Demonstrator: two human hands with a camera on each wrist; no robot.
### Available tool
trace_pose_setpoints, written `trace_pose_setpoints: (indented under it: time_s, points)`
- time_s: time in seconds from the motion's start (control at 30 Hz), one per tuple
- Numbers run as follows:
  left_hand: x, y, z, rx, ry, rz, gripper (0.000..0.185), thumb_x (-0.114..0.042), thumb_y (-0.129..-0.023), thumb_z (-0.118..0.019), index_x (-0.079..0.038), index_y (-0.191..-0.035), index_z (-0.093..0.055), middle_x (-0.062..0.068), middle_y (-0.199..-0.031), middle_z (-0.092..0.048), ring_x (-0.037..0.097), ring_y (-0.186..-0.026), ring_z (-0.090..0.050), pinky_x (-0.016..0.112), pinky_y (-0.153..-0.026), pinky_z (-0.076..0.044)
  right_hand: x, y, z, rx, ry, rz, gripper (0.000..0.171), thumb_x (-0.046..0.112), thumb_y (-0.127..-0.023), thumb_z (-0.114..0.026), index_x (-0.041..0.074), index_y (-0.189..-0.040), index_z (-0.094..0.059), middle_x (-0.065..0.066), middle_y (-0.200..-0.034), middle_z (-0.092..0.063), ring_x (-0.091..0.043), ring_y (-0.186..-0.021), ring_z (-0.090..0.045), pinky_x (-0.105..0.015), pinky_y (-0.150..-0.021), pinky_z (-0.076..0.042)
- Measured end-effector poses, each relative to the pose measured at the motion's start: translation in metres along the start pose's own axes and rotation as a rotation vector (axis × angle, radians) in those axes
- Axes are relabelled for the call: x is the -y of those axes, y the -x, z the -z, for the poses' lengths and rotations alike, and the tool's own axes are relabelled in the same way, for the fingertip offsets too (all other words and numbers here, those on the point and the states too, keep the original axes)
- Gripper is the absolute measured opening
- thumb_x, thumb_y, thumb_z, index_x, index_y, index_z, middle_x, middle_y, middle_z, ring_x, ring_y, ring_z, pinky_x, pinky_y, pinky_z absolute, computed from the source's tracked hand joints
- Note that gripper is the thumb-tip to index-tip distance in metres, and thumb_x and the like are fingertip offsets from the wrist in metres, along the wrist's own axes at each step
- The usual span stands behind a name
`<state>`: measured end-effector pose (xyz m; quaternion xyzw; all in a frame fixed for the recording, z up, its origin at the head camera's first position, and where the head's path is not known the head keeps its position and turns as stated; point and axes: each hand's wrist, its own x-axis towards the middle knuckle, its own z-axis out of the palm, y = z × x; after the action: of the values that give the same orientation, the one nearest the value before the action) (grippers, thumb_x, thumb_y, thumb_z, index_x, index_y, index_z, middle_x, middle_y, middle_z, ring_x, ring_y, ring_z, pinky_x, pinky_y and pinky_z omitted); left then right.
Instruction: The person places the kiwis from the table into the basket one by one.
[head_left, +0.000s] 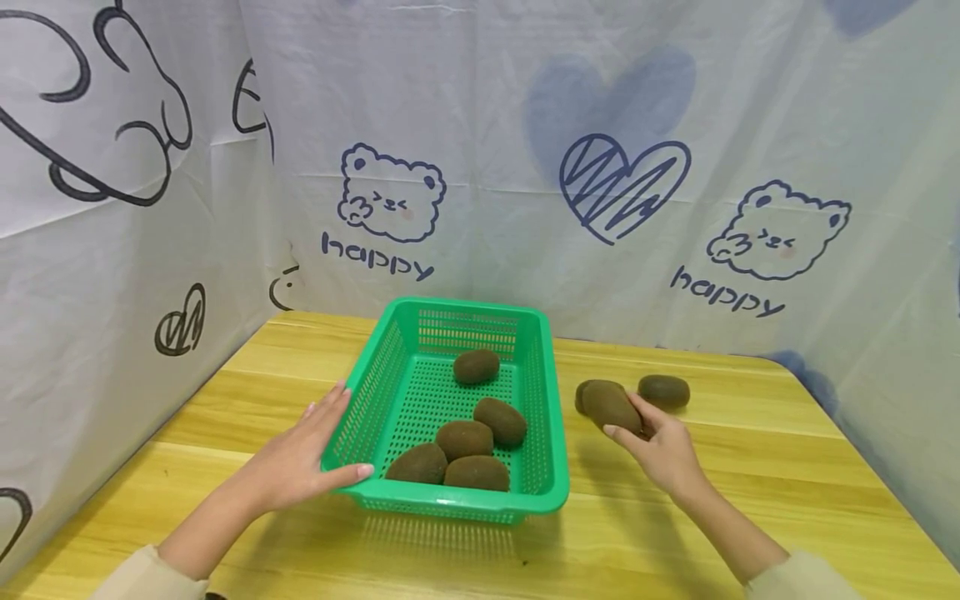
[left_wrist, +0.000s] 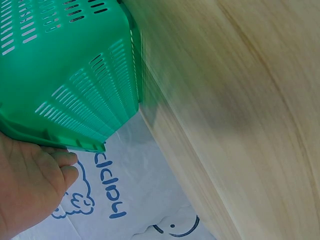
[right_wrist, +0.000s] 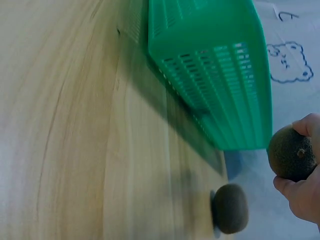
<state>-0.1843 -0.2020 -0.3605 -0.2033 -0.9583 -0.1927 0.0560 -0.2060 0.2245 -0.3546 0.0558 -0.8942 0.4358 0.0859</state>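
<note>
My right hand [head_left: 663,450] holds a brown kiwi [head_left: 612,407] between thumb and fingers, to the right of the green basket [head_left: 557,433]. In the right wrist view, the held kiwi [right_wrist: 291,154] shows one end, raised above the table. Part of another kiwi [head_left: 581,397] peeks out behind it in the head view. A further kiwi [head_left: 665,391] lies on the table just beyond my right fingers. My left hand [head_left: 296,462] rests on the basket's front left corner, thumb at the front rim and fingers along the left side. Several kiwis [head_left: 465,439] lie inside the basket, mostly toward its front.
The wooden table [head_left: 765,467] runs back to a white cloth [head_left: 487,225] printed with hearts and bears. More cloth hangs along the left and right sides. The basket stands left of the table's middle, with slotted walls.
</note>
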Motion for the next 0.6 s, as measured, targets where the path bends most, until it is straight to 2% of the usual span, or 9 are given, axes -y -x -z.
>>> trace_pose_setpoints:
  time_s: [0.1,0.27,0.6]
  points:
    - [0.000,0.000,0.000,-0.002,-0.004,-0.002,0.097,-0.059,-0.083,-0.055,-0.001,-0.148,-0.013,0.019,-0.155,-0.008,0.048,-0.137,-0.018,0.061,-0.108,-0.025,0.007,0.002,0.000,-0.004,-0.008,0.047,0.062,0.018,-0.088,-0.063,-0.003,-0.140,-0.036,-0.031,-0.132,-0.047,-0.039,-0.112,-0.057,-0.029,-0.078,-0.057]
    - [0.000,0.000,0.000,-0.004,-0.006,-0.006,0.097,-0.059,-0.083,-0.055,-0.001,-0.148,-0.014,0.019,-0.155,-0.009,0.049,-0.136,-0.019,0.061,-0.107,-0.026,0.020,0.003,-0.001,0.011,-0.030,0.100,0.061,0.016,-0.087,-0.064,-0.003,-0.139,-0.038,-0.029,-0.132,-0.048,-0.038,-0.110,-0.059,-0.027,-0.078,-0.057]
    - [0.000,-0.001,0.000,0.000,-0.006,-0.006,0.097,-0.058,-0.083,-0.055,-0.001,-0.148,-0.013,0.019,-0.155,-0.008,0.049,-0.136,-0.019,0.061,-0.107,-0.026,0.043,0.001,-0.009,0.117,-0.081,0.172,0.060,0.013,-0.087,-0.063,-0.005,-0.138,-0.038,-0.030,-0.134,-0.046,-0.037,-0.108,-0.060,-0.023,-0.077,-0.056]
